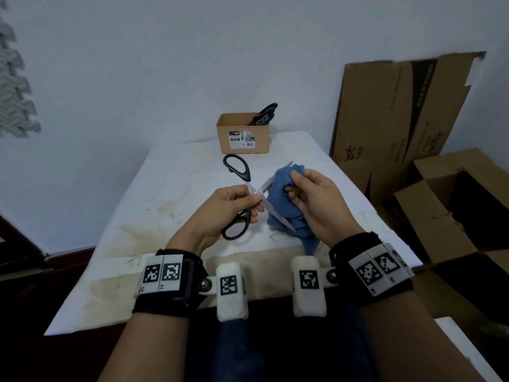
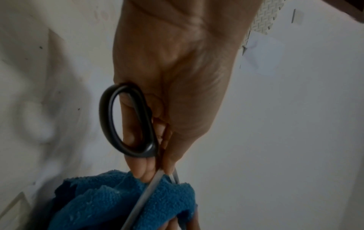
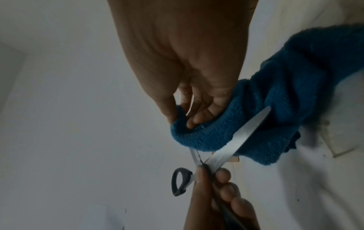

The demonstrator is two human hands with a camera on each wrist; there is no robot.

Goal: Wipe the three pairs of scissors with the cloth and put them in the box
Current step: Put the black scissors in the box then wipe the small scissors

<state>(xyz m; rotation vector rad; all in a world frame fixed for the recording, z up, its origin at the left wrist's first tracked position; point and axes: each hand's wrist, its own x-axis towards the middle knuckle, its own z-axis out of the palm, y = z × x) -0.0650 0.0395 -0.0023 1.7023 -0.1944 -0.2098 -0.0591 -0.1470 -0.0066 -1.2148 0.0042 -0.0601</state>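
My left hand (image 1: pixel 237 201) pinches a pair of black-handled scissors (image 1: pixel 239 172) near the pivot, blades spread wide apart above the white table (image 1: pixel 170 186). My right hand (image 1: pixel 305 194) grips a bunched blue cloth (image 1: pixel 281 186) wrapped around the far blade. The near blade lies bare across the cloth's hanging part. The left wrist view shows a black handle loop (image 2: pixel 128 124) against my left hand (image 2: pixel 157 168), the cloth (image 2: pixel 110 199) below. In the right wrist view my right hand (image 3: pixel 185 115) clutches the cloth (image 3: pixel 275 96) beside a blade (image 3: pixel 242 137). The brown box (image 1: pixel 243 136) at the back holds other black-handled scissors (image 1: pixel 264 114).
Flattened cardboard (image 1: pixel 399 111) leans on the wall at the right, and open cardboard boxes (image 1: pixel 462 210) stand on the floor beside the table. The tabletop carries yellowish stains (image 1: pixel 143 232) near its front left.
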